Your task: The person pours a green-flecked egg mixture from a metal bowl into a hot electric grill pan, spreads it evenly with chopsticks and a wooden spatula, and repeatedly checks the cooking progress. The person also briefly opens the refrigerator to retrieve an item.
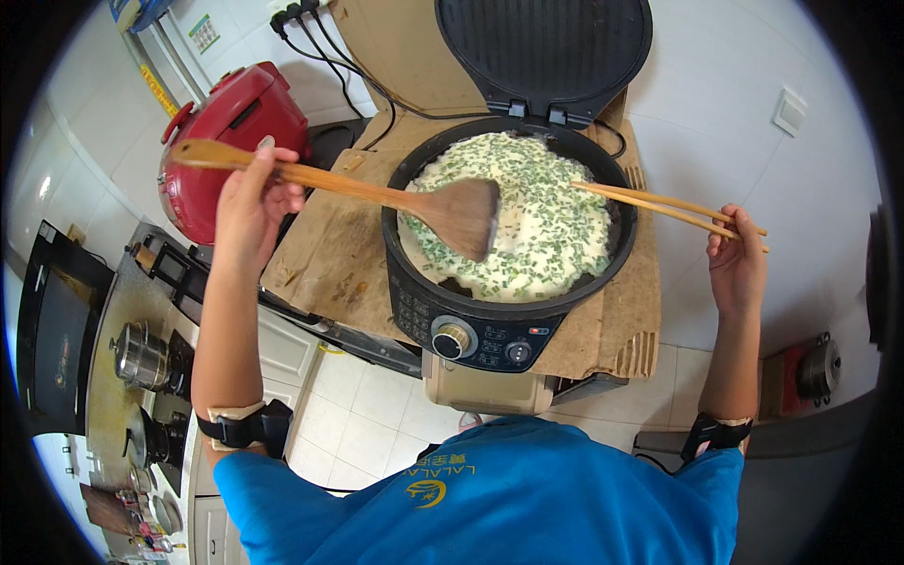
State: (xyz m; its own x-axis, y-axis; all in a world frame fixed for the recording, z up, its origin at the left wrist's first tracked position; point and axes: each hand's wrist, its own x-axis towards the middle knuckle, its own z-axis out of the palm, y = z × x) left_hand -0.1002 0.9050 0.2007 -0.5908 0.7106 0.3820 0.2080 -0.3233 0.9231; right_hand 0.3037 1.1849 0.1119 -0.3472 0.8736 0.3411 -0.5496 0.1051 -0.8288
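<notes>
My left hand (260, 185) grips the handle of a wooden spatula (459, 212), whose broad blade is over the left part of a pale batter pancake with chopped green herbs (544, 233). The pancake lies in the round dark pan of an electric griddle (467, 337), its ridged lid (551, 49) raised behind. In my right hand (738, 244), at the right, is a pair of wooden chopsticks (664, 205); their tips reach over the pancake's right side. Whether spatula or tips touch the batter, I cannot tell. A red light shows on the griddle's control panel.
Worn cardboard (339, 261) lies under the griddle. A red rice cooker (226, 148) stands at the back left, near black power cords (332, 60). At the far left, a steel pot (141, 355) is beside the stove. Another pot (819, 367) stands low at the right.
</notes>
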